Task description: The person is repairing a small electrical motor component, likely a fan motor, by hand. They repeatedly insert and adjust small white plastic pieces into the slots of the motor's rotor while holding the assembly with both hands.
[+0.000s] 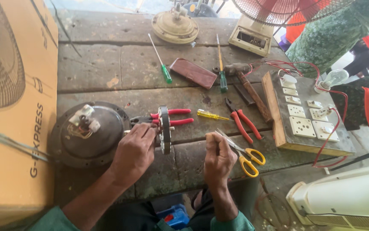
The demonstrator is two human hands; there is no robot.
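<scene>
Grey metal shows edge-on where the left hand (134, 150) grips a round stator disc (164, 129) upright, centre of the bench. Closed right hand (218, 155) pinches something thin, seemingly wire, just right. Step looks like winding work; steadiness counts.
</scene>
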